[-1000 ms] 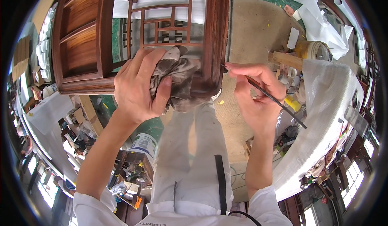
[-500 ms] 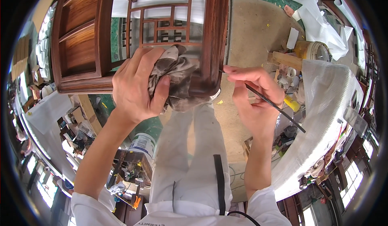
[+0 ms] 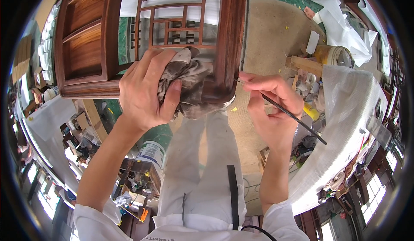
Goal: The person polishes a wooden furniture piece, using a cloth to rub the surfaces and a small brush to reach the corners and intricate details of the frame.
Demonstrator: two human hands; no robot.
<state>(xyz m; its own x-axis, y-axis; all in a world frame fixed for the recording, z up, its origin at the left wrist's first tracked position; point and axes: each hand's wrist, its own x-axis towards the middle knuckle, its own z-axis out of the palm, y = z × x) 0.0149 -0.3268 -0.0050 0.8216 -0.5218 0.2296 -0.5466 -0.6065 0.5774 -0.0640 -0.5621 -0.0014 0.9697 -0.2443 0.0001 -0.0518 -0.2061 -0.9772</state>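
Note:
A dark reddish-brown wooden furniture frame (image 3: 227, 34) with latticework (image 3: 185, 25) stands in front of me. My left hand (image 3: 148, 88) is closed around a crumpled, stained grey rag (image 3: 192, 83) and holds it against the frame's near rail, by the rounded corner. Just right of that corner, my right hand (image 3: 274, 105) pinches a thin dark stick (image 3: 293, 116) like a slim brush. Its fine tip points at the side edge of the wood; whether it touches cannot be made out. The stick's thicker end slants down to the right, past my palm.
To the right, a bench covered in white wrap (image 3: 340, 111) stands near a clear yellowish tub (image 3: 332, 54) and a yellow bottle (image 3: 311, 110). White foam sheeting (image 3: 338, 23) lies farther off. A white bucket (image 3: 151, 152) and a cluttered small stand (image 3: 140, 176) are at lower left.
My right hand and the stick have shifted slightly, the tip moving a little toward me along the wood's edge. The left hand and rag stay at the same spot.

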